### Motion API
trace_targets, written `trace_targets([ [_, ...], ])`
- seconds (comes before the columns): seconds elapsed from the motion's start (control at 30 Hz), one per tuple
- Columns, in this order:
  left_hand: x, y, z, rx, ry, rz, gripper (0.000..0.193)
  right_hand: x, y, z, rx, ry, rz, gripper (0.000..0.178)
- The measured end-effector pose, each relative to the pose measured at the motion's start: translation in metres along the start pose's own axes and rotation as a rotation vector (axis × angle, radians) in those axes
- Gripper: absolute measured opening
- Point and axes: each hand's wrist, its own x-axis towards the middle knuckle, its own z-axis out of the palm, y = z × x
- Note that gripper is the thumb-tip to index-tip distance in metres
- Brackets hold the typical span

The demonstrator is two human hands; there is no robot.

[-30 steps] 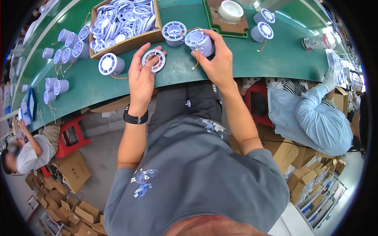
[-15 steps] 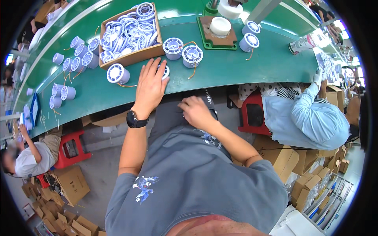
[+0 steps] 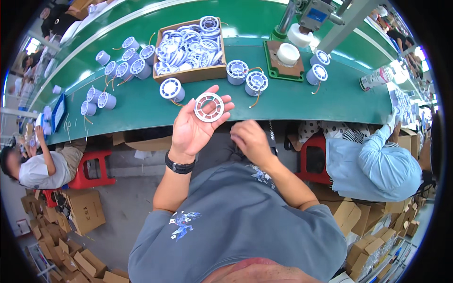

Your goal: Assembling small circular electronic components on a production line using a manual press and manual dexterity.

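Note:
Palm up over the near edge of the bench, my left hand (image 3: 186,129) holds a flat white spoked ring (image 3: 222,111) between thumb and fingers. My right hand (image 3: 253,141) hovers in front of my lap just below the bench edge, its fingers loosely curled in, and no object shows in it. Just beyond my left hand stands a pale lilac cup-shaped housing (image 3: 171,88) with an orange wire. Two more wired housings, one (image 3: 237,72) beside the box and another (image 3: 256,83) nearer me, stand to the right.
A cardboard box (image 3: 203,73) full of spoked rings sits behind my left hand. Right of it stands a green-based press (image 3: 269,63) with a white round block (image 3: 288,54). Several housings (image 3: 140,69) cluster at left; two (image 3: 316,74) stand right. Co-workers sit on both sides.
My left hand has turned from palm down on the bench to palm up, lifting the spoked ring toward me. My right hand stays near my lap. The view has shifted.

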Motion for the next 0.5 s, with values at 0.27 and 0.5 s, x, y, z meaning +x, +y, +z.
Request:
trace_targets([
  [0.27, -0.005, 0.013, 0.017, 0.032, -0.027, 0.027, 0.059, 0.090, 0.030, 0.011, -0.246, 0.121, -0.167, 0.021],
  [0.5, -0.002, 0.020, 0.020, 0.114, -0.004, 0.015, 0.058, 0.082, -0.021, -0.019, 0.142, 0.288, -0.019, 0.023],
])
